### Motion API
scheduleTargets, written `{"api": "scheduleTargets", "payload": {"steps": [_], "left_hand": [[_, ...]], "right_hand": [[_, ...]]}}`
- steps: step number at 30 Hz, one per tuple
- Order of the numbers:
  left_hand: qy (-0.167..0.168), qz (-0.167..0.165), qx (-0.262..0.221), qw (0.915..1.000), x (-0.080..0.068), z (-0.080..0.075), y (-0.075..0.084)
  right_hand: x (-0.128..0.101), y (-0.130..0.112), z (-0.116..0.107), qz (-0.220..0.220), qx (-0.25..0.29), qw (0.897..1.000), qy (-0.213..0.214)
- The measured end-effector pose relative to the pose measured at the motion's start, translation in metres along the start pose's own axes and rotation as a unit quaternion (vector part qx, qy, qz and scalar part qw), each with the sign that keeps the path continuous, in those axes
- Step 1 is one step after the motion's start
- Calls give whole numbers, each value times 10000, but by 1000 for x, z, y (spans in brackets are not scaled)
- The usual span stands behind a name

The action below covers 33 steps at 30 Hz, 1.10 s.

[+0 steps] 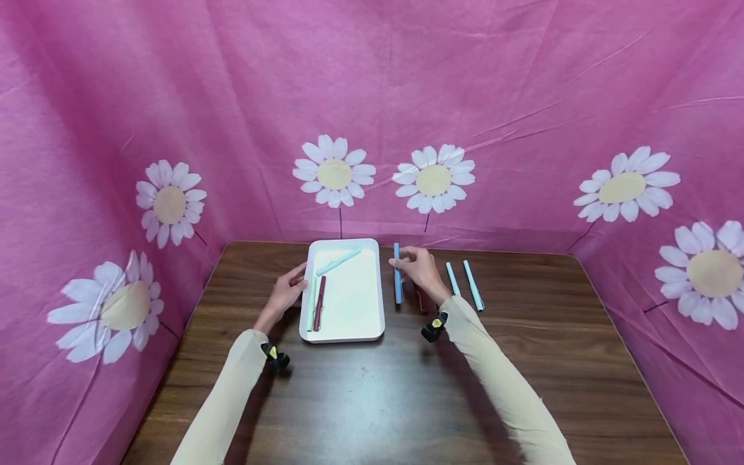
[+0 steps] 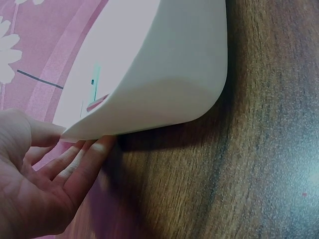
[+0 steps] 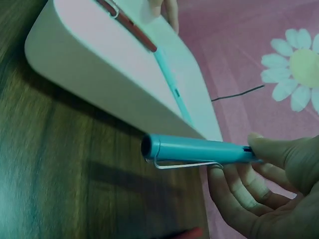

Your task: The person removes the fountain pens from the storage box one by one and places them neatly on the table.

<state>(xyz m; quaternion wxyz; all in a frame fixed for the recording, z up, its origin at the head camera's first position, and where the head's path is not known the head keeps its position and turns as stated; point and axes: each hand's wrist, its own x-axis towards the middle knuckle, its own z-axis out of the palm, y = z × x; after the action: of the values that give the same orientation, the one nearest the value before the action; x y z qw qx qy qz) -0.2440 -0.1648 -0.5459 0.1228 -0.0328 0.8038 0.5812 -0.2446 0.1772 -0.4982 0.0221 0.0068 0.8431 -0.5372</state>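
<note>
Just to the right of the white tray point(image 1: 372, 303), the right hand point(image 1: 423, 271) holds a blue pen point(image 1: 398, 284) pinched between thumb and fingertips near its far end; the wrist view shows the pen point(image 3: 199, 149) lifted above the wooden table point(image 1: 360, 400), with its metal clip on the underside. The left hand point(image 1: 286, 292) rests at the left edge of the tray, fingers nearly straight, their tips touching under the rim point(image 2: 89, 130), and it grips nothing. Inside the tray lie a dark red pen point(image 1: 319, 312), a pale green pen point(image 1: 311, 303) beside it, and a light blue pen point(image 1: 338, 261) toward the far end. To the right of the tray, beyond the right hand, two more light blue pens point(image 1: 473, 285) lie on the table, and a red one is partly hidden under the hand. I judge the blue pen to be light, stiff and smooth, so it may slip or swing when held at one end; a hold near the middle of the barrel seems safer.
</note>
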Motion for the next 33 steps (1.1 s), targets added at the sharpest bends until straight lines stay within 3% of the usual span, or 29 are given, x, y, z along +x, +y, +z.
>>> {"api": "scheduleTargets", "payload": {"steps": [16, 24, 33], "left_hand": [[-24, 14, -54, 10000, 0, 1, 4], [-12, -14, 21, 10000, -1, -1, 2], [-12, -7, 20, 10000, -2, -1, 2]], "right_hand": [[1, 24, 9, 473, -1023, 9936, 113], [0, 28, 21, 371, -1952, 9799, 161], [4, 33, 26, 265, -2452, 9687, 275]]}}
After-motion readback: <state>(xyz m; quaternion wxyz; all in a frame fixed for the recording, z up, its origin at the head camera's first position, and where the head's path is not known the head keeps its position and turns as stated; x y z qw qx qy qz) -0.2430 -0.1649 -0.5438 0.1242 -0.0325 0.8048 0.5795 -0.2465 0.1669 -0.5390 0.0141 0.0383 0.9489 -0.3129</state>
